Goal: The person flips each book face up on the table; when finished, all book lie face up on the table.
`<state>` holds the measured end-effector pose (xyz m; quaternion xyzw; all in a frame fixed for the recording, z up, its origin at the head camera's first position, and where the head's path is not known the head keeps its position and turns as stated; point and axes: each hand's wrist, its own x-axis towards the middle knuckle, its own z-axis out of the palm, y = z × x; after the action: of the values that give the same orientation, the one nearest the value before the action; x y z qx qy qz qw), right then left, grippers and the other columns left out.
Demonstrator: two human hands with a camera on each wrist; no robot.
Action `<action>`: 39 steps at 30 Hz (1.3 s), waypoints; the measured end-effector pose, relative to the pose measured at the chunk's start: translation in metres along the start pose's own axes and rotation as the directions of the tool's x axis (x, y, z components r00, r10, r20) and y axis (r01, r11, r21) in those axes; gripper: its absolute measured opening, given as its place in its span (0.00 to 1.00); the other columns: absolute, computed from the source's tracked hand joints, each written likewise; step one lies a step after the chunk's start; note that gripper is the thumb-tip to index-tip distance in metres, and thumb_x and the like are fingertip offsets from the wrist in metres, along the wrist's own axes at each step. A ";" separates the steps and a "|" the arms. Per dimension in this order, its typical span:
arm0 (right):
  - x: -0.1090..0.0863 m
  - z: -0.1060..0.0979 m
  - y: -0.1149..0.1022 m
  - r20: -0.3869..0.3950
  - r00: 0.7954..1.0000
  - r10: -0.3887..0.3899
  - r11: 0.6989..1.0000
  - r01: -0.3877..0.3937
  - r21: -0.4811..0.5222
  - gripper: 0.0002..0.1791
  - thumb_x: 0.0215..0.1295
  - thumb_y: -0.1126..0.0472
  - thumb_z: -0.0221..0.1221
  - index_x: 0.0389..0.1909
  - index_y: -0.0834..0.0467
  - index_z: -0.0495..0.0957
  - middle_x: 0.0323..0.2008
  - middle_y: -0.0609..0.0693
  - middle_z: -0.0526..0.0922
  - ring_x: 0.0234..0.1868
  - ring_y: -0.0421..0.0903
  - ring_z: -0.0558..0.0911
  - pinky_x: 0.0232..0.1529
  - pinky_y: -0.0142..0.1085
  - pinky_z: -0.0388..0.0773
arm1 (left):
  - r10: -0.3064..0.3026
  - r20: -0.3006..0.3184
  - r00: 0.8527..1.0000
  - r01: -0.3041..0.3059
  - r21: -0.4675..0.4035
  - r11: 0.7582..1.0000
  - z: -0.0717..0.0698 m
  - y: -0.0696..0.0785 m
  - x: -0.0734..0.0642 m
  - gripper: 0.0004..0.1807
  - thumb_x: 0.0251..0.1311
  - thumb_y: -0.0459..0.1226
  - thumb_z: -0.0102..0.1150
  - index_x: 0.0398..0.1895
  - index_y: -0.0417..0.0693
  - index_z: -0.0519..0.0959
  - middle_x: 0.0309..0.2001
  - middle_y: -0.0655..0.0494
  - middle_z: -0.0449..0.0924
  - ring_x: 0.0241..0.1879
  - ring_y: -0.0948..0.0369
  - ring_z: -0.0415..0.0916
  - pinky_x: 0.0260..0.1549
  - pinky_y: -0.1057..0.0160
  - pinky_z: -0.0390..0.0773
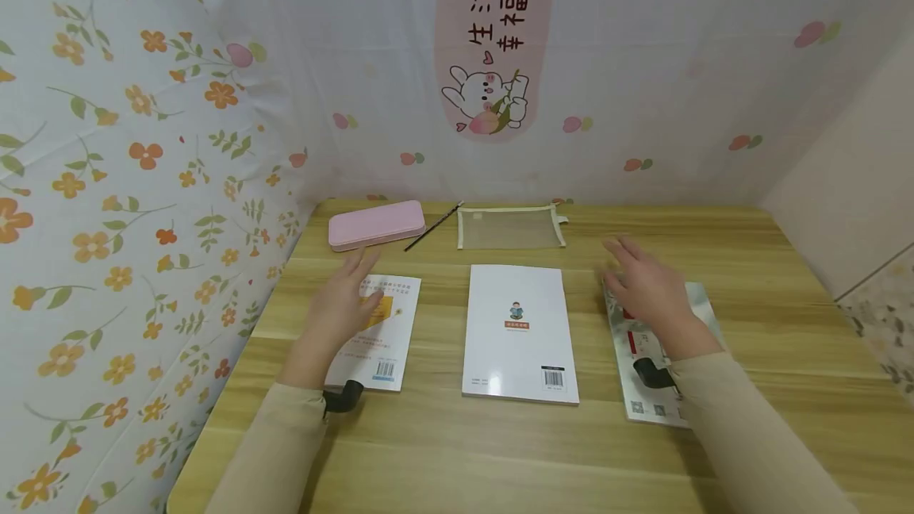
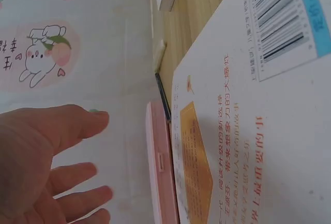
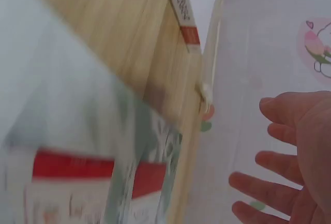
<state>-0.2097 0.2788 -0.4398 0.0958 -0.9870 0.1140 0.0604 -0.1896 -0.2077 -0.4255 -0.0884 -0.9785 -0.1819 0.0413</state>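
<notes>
Beige sleeves; left hand above left book, right hand above right book, both loosely spread.

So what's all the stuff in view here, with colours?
Left book: 1, white and orange, table's left
Middle book: 1, white, table's centre
Right book: 1, grey-green, red and white, table's right
Pencil case: 1, pink, back left
Pencil-like stick: 1, dark, beside pencil case
Mesh pouch: 1, beige-edged, behind middle book
Table: 1, wood-brown, below
Floral cloth: 1, white and orange, left
Rabbit-print cloth: 1, white and pink, back
Pale surface: 1, beige, right
Wrist pieces: 2, black, at wrists
Sleeves: 2, beige, forearms
Left hand: 1, bare, over left book
Right hand: 1, bare, over right book
</notes>
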 end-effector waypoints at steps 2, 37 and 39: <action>0.003 0.002 -0.006 -0.020 1.000 -0.004 0.999 0.005 0.037 0.32 0.75 0.51 0.58 0.75 0.57 0.66 0.74 0.65 0.68 0.43 0.64 0.84 0.23 0.47 0.75 | -0.013 0.005 1.000 0.013 -0.027 1.000 0.000 -0.001 -0.002 0.35 0.68 0.42 0.65 0.78 0.51 0.66 0.79 0.44 0.60 0.72 0.37 0.66 0.53 0.39 0.80; 0.057 0.067 -0.157 0.137 0.952 -0.273 0.861 0.178 0.477 0.25 0.70 0.62 0.65 0.67 0.56 0.77 0.68 0.57 0.75 0.55 0.52 0.82 0.56 0.47 0.80 | -0.197 0.109 0.974 0.201 -0.027 0.979 0.003 -0.051 -0.042 0.20 0.58 0.39 0.64 0.55 0.51 0.86 0.60 0.39 0.77 0.54 0.43 0.76 0.41 0.49 0.79; 0.059 0.069 -0.162 0.126 0.941 -0.314 0.850 0.219 0.480 0.24 0.69 0.64 0.65 0.66 0.57 0.78 0.67 0.57 0.76 0.55 0.52 0.82 0.58 0.47 0.79 | -0.205 0.125 0.971 0.212 -0.045 0.976 0.002 -0.054 -0.044 0.21 0.57 0.36 0.62 0.55 0.50 0.85 0.60 0.39 0.76 0.50 0.46 0.75 0.38 0.54 0.75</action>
<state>-0.2412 0.0969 -0.4639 0.2549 -0.9098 0.3241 -0.0480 -0.1565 -0.2634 -0.4512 0.0030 -0.9774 -0.2077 -0.0391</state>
